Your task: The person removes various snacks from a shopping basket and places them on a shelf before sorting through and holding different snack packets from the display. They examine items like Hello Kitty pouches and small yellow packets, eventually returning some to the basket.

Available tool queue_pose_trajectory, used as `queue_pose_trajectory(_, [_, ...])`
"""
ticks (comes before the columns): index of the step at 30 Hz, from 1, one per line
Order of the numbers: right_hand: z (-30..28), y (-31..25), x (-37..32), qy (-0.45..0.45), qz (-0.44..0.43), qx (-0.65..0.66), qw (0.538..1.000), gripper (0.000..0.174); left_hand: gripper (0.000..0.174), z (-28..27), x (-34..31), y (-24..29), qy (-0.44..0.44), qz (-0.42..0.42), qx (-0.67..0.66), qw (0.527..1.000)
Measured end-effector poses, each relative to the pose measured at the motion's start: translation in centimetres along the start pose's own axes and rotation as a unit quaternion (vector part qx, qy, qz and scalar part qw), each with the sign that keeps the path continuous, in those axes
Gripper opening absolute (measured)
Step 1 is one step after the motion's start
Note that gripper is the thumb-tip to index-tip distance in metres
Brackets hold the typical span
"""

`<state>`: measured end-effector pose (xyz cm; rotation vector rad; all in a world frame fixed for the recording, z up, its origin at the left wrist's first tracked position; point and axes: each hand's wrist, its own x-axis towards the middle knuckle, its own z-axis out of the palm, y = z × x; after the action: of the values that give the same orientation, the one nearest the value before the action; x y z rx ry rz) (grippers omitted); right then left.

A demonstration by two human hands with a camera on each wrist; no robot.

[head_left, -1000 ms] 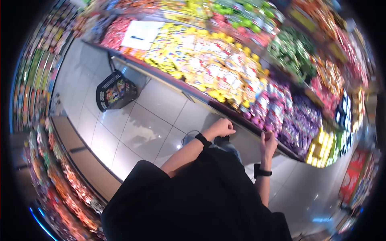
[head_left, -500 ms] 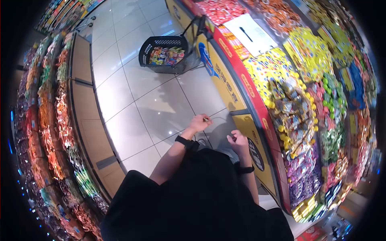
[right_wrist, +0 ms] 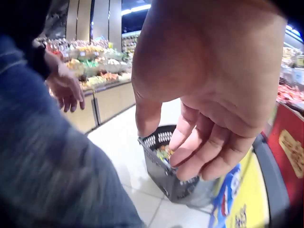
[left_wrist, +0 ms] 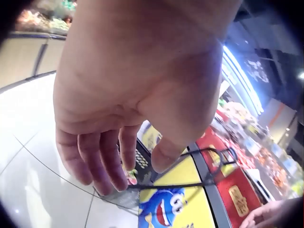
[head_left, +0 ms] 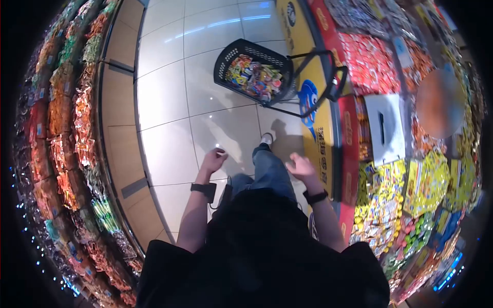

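Observation:
My left hand (head_left: pixel 214 156) hangs in front of me over the tiled floor. In the left wrist view its fingers (left_wrist: pixel 102 164) are loosely curled with nothing in them. My right hand (head_left: pixel 299 165) hangs beside the candy display's yellow front. It is empty too, fingers (right_wrist: pixel 209 156) relaxed. A black shopping basket (head_left: pixel 254 72) full of coloured sweets stands on the floor ahead, handle leaning on the display; it shows behind both hands (left_wrist: pixel 137 171) (right_wrist: pixel 168 178). My jeans leg and shoe (head_left: pixel 266 137) step toward it.
A candy display (head_left: pixel 390 169) with a red and yellow front and a blue cartoon figure (head_left: pixel 307 97) runs along my right. A white box with a slot (head_left: pixel 385 128) sits on it. Shelves of packed sweets (head_left: pixel 67 133) line the left. Glossy tiled floor (head_left: pixel 164 102) lies between.
I have turned away from the candy display toward the basket. Both hands have left the display's edge and now hang free; the basket is closer and ahead.

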<state>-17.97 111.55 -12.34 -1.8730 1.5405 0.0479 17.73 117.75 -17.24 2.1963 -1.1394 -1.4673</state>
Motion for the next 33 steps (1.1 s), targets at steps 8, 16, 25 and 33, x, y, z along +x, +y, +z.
queue_pose_trajectory(8, [-3.2, -16.1, 23.8, -0.069, -0.069, 0.144, 0.985, 0.038, 0.037, -14.3, 9.5, 2.7, 0.083, -0.079, -0.155, 0.981])
queue_pose_trajectory(16, [5.7, -15.1, 45.3, -0.016, 0.02, 0.086, 0.996, 0.078, 0.036, -22.1, 33.5, 4.2, 0.007, -0.012, -0.064, 0.998])
queue_pose_trajectory(25, [18.9, -7.6, 74.3, 0.042, 0.07, -0.1, 0.992, 0.072, 0.036, -16.4, 55.6, 4.0, 0.079, 0.175, 0.106, 0.976])
queue_pose_trajectory(33, [27.2, -5.4, 82.7, 0.068, 0.074, -0.154, 0.983, 0.051, 0.039, -10.3, 59.7, -1.9, 0.066, 0.208, 0.188, 0.957])
